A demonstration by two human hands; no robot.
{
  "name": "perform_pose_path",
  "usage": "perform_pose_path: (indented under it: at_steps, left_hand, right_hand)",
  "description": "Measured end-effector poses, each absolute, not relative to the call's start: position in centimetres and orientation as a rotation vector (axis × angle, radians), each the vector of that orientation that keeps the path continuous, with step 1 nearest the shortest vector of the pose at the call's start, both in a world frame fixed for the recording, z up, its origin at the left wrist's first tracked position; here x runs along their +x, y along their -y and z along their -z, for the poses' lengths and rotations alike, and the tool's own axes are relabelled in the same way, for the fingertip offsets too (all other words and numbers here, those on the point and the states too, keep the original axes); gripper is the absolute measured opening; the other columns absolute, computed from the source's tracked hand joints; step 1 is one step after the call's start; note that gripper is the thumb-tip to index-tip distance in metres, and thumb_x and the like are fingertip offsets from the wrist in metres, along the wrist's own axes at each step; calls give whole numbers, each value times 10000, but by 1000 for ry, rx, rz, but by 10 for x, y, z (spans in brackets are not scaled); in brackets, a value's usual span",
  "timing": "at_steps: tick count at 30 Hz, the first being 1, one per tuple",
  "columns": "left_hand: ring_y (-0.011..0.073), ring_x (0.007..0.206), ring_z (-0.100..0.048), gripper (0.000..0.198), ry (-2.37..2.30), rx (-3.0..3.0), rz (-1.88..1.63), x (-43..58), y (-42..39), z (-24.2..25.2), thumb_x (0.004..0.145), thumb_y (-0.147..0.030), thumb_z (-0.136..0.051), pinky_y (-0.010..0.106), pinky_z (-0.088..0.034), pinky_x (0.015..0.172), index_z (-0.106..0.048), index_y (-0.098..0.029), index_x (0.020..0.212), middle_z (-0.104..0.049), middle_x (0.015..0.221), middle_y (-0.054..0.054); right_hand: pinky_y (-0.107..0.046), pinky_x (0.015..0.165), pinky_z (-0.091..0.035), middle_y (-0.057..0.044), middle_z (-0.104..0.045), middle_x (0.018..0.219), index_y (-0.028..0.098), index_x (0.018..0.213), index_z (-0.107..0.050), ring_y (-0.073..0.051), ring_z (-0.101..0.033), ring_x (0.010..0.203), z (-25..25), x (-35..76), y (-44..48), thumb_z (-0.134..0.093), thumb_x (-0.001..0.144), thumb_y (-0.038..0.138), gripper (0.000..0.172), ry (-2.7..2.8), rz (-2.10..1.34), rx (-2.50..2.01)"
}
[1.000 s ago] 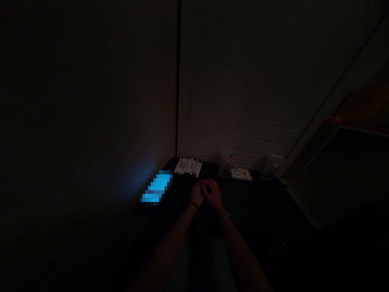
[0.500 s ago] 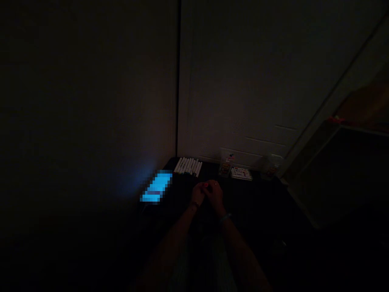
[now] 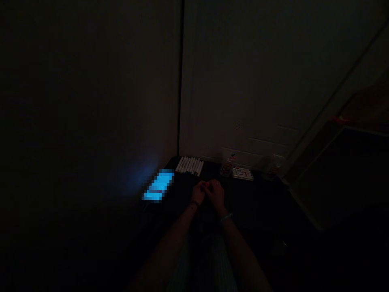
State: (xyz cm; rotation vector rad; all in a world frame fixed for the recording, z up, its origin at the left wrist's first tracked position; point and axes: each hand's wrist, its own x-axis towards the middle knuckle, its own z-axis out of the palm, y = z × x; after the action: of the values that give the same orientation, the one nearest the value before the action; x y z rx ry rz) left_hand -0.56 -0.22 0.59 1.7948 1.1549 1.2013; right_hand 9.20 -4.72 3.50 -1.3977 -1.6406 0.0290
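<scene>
The scene is very dark. My left hand (image 3: 198, 193) and my right hand (image 3: 215, 192) meet over the dark table, with fingers closed round a small red object (image 3: 207, 184) between them. Its shape is too small and dim to make out. Beyond my left hand lies a row of several white pens (image 3: 190, 166). A clear container (image 3: 226, 166) and a flat pack of white sticks (image 3: 242, 173) stand past my right hand.
A bright blue blurred screen (image 3: 158, 185) lies on the left of the dark table (image 3: 255, 202). Another clear container (image 3: 274, 167) stands at the back right. Walls rise behind and to the left.
The view has shifted slightly, and the things on the table sit a little farther right in it. Both hands stay together at the red object.
</scene>
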Motion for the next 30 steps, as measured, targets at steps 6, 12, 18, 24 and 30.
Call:
perform_pose_path:
  at_steps: [6, 12, 18, 24, 30]
  left_hand:
    - [99, 736, -547, 197, -1126, 1691, -1245, -7, 4, -11, 684, -122, -437, 206, -427, 678, -556, -156, 838, -610, 789, 5]
    - [111, 724, -567, 179, -1010, 1580, -1319, -7, -1, -7, 666, -148, -475, 230, -445, 689, -582, -149, 810, -625, 771, 13]
    - [119, 731, -580, 183, -925, 1455, -1367, -5, -1, -6, 639, -133, -519, 246, -461, 698, -598, -140, 804, -635, 765, 19]
    - [138, 794, -599, 267, -911, 1416, -1347, -5, -8, 1, 622, -83, -548, 289, -464, 769, -615, -148, 871, -653, 852, 45]
    - [155, 854, -598, 297, -831, 1372, -1304, -4, -14, 8, 626, -89, -559, 325, -448, 832, -612, -134, 915, -646, 929, 73]
  right_hand:
    - [-276, 760, -360, -33, -574, 879, 233, 887, -574, -165, -478, 857, -39, 91, 50, -472, 797, 359, 185, 1673, -34, -1376]
    - [-286, 775, -367, -37, -593, 896, 224, 918, -584, -164, -490, 854, -41, 89, 51, -471, 794, 330, 199, 1708, 25, -1369]
    - [-268, 752, -386, -28, -602, 889, 219, 929, -584, -149, -508, 841, -42, 90, 52, -462, 796, 300, 198, 1721, 76, -1357]
    - [-263, 748, -394, -25, -605, 884, 216, 928, -581, -143, -516, 825, -35, 93, 49, -474, 793, 314, 198, 1677, 92, -1386]
    - [-281, 774, -394, -38, -605, 912, 214, 939, -583, -155, -517, 865, -33, 93, 47, -447, 812, 337, 222, 1660, 87, -1392]
